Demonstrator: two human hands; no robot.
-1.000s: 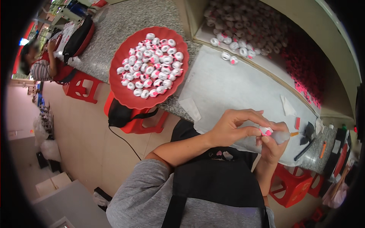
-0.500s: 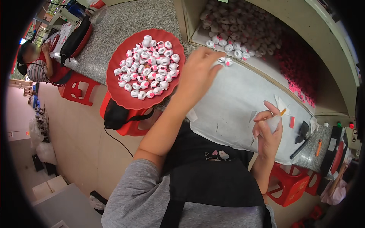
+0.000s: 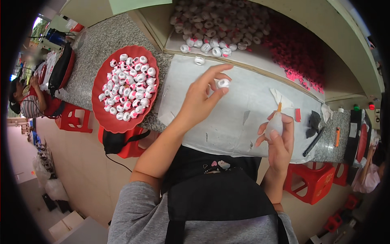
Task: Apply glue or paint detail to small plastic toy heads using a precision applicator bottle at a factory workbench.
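Note:
My left hand [image 3: 200, 97] is over the paper-covered worktop [image 3: 239, 97], its thumb and fingers closed on a small white hollow piece [image 3: 223, 83]. My right hand [image 3: 281, 148] grips a small translucent squeeze bottle [image 3: 275, 124] with its amber nozzle pointing up and away from me. A single white piece [image 3: 199, 60] lies at the far edge of the paper. To the left stands a red scalloped tray [image 3: 99, 87] full of white pieces with pink parts.
An open bin [image 3: 162, 38] behind the paper holds more white pieces and a heap of small pink parts [image 3: 298, 55]. At right lie a crumpled tissue [image 3: 280, 97], a black marker-like stick [image 3: 313, 142] and an orange stick [image 3: 337, 137]. Red stools [image 3: 310, 183] stand below.
My left hand has drawn back from the bin edge toward me with a white piece. The bottle in my right hand has tipped more upright. The whole view has shifted.

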